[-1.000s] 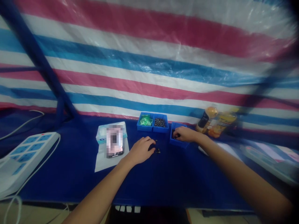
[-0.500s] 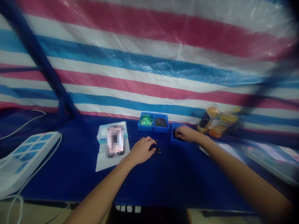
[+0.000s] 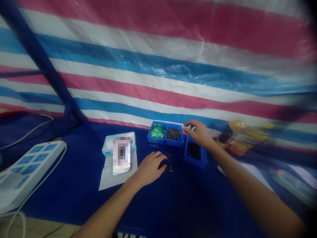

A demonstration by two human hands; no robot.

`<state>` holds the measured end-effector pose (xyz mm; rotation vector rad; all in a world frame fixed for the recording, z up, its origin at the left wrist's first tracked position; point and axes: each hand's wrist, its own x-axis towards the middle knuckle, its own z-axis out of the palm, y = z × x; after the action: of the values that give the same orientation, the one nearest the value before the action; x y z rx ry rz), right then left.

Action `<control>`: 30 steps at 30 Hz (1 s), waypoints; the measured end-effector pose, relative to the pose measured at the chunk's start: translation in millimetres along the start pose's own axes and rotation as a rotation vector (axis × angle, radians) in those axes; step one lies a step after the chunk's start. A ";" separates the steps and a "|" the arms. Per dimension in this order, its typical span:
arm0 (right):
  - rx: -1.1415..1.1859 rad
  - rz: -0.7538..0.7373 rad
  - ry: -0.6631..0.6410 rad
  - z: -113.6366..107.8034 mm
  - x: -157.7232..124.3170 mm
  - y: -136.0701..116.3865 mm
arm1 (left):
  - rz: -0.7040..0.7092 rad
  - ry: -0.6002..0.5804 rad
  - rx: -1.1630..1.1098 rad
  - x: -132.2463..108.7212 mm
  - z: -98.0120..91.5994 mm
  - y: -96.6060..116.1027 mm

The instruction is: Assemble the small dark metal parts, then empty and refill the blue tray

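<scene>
Small black screws [image 3: 169, 169] lie on the blue worktop [image 3: 173, 205], just beyond the fingertips of the left hand [image 3: 150, 169] and to its right; a second one [image 3: 168, 155] sits slightly farther away. They are too small to show which way their long axes run. The left hand is much the nearer, palm down with its fingers loosely curled; a dark patch under them could be shadow or a held piece, so I cannot tell whether it grips anything. The right hand [image 3: 198, 133] is open, fingers spread, over the far edge of a blue bin [image 3: 195, 162] of dark parts [image 3: 193, 151]. That bin stands beside two joined blue bins, one of black screws [image 3: 173, 134], the other of green pieces [image 3: 156, 131]. A pixelated phone [image 3: 121, 155] lies left of the hands, a white power strip [image 3: 32, 165] beyond it.
</scene>
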<state>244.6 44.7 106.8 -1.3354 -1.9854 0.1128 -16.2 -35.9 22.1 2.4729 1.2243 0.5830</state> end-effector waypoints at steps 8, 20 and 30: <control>-0.196 0.014 -0.176 -15.1 -84.0 11.6 | -0.081 -0.038 -0.032 4.9 -3.8 1.3; -0.478 -0.128 0.048 13.6 -165.8 22.5 | -0.120 -0.091 -0.042 11.5 -6.0 -1.1; -0.582 -0.120 0.067 16.7 -172.6 16.4 | -0.066 -0.115 -0.011 4.9 -2.0 1.1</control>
<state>280.7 -86.4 -2.0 -1.5331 -2.1178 -0.6010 -13.7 -32.4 25.4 2.4104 1.2489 0.4226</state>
